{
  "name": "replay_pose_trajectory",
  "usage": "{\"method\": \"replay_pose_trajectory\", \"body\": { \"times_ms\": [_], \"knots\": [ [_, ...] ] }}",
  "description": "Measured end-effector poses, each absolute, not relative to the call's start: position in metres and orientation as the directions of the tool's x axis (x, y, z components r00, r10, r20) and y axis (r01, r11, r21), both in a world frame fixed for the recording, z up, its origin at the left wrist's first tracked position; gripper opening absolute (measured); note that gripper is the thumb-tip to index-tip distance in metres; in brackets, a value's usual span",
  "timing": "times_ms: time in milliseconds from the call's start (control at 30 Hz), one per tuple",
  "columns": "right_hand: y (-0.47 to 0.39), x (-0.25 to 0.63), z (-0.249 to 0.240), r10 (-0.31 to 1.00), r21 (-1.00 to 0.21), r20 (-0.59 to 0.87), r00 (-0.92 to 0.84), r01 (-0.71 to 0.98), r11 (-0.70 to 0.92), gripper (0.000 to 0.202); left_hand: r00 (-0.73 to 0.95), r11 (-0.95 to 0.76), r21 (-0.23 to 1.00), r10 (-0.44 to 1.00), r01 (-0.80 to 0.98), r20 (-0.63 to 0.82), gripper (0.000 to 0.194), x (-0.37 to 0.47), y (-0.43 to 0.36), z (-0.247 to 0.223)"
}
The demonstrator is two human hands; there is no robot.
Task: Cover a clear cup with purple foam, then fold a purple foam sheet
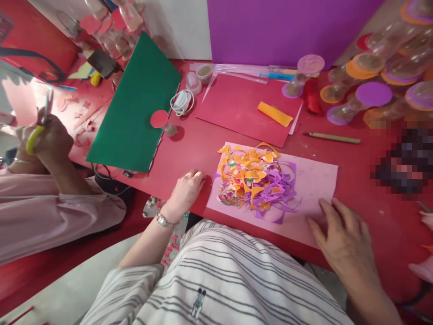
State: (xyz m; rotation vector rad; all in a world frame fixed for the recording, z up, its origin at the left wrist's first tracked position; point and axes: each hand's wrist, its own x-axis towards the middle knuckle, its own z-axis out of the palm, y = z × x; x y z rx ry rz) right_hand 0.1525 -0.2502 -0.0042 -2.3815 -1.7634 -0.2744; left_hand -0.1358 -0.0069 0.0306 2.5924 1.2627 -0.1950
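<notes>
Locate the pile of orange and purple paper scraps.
In the head view, the paper scraps lie right of centre, on the left part of the pink sheet, between the left hand and the right hand.

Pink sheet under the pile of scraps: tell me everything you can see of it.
The pink sheet looks like thin paper or card, flat and roughly rectangular. It lies near the front edge of the red table. Mostly orange and purple scraps hide much of its left part; the right hand's fingers touch its right end.
</notes>
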Motion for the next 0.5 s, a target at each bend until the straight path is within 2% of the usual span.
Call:
{"method": "replay_pose_trajectory", "body": {
  "times_ms": [100, 233, 333, 400, 500],
  "knots": [
    [-0.250, 0.153, -0.004, 0.931, 0.004, 0.236, 0.277, 0.958, -0.286, 0.050, 0.631, -0.623, 0.117, 0.737, 0.773, -0.242, 0.014, -0.134, -0.003, 0.028],
    [-0.251, 0.152, -0.004, 0.926, -0.006, 0.228, 0.302, 0.951, -0.308, 0.050, 0.646, -0.639, 0.115, 0.725, 0.760, -0.241, 0.011, -0.125, -0.003, 0.031],
    [-0.252, 0.150, -0.004, 0.923, -0.010, 0.200, 0.328, 0.943, -0.333, 0.050, 0.713, -0.678, 0.229, 0.689, 0.698, -0.133, 0.013, -0.109, -0.012, 0.047],
    [-0.252, 0.150, -0.005, 0.919, -0.016, 0.207, 0.335, 0.941, -0.339, 0.050, 0.772, -0.719, 0.360, 0.636, 0.594, -0.004, 0.016, -0.097, -0.019, 0.063],
    [-0.254, 0.150, -0.007, 0.912, -0.040, 0.193, 0.362, 0.932, -0.362, 0.051, 0.839, -0.760, 0.486, 0.536, 0.431, 0.092, 0.020, -0.089, -0.021, 0.084]
  ]
}}
